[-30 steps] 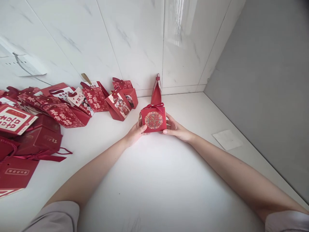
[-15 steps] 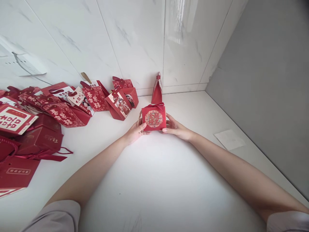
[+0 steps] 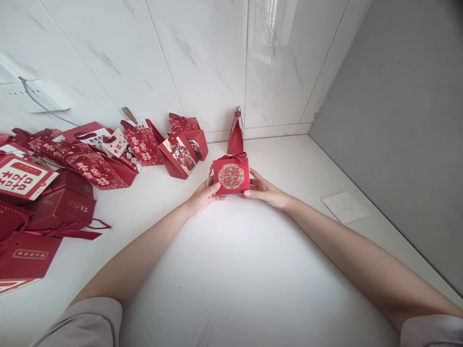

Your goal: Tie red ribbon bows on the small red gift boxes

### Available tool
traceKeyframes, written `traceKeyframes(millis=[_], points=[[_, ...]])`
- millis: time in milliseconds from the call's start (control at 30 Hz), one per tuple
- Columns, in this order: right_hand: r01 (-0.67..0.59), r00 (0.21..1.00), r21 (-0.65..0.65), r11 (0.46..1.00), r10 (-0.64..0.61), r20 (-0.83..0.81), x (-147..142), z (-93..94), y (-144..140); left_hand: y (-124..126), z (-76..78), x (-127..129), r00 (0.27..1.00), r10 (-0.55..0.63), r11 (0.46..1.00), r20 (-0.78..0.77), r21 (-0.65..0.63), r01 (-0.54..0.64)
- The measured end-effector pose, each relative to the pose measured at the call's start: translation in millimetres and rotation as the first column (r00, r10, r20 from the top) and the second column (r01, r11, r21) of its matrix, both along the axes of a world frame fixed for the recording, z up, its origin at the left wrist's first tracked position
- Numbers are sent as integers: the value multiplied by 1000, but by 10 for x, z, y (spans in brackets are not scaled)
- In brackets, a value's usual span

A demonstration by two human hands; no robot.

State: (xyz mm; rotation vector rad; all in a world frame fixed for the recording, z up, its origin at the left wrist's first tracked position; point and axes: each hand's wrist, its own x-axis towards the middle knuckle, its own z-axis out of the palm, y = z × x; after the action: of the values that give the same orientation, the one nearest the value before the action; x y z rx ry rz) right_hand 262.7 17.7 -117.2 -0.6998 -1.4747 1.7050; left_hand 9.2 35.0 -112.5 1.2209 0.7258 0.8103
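Observation:
Between my two hands is a small red gift box with a gold round pattern on its front, a dark red ribbon on top and a twisted gold cord at its left side. My left hand grips its left end, thumb on the lower front corner and fingers beneath. At the right end my right hand holds it, thumb at the lower front corner and the other fingers behind. Just beyond it, a narrow red box with a peaked top stands by the tiled wall.
Many red gift boxes crowd the left of the white table, some piled up. A box with a printed figure is nearest the middle. A white paper lies at right, and a cabled socket strip is at far left.
Almost nothing differs: the whole view has shifted by a few pixels, and both hands keep the same hold on the gift box.

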Motion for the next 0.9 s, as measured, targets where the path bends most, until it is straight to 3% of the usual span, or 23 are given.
traceKeyframes(millis=[433,633,733,900], points=[[3,1000,18,1000,-3,7,7,-3,-2,-34,45,15,1000,23,999,9,-36,-23],[9,1000,-45,999,-10,-26,27,-38,13,19,89,-41,970,192,945,150,-296,-141],[38,998,-80,996,-41,-41,28,-54,18,18,143,-44,971,135,939,196,-338,-62],[-7,1000,-22,1000,7,18,8,-48,16,17,89,-68,980,-13,960,200,-270,68]])
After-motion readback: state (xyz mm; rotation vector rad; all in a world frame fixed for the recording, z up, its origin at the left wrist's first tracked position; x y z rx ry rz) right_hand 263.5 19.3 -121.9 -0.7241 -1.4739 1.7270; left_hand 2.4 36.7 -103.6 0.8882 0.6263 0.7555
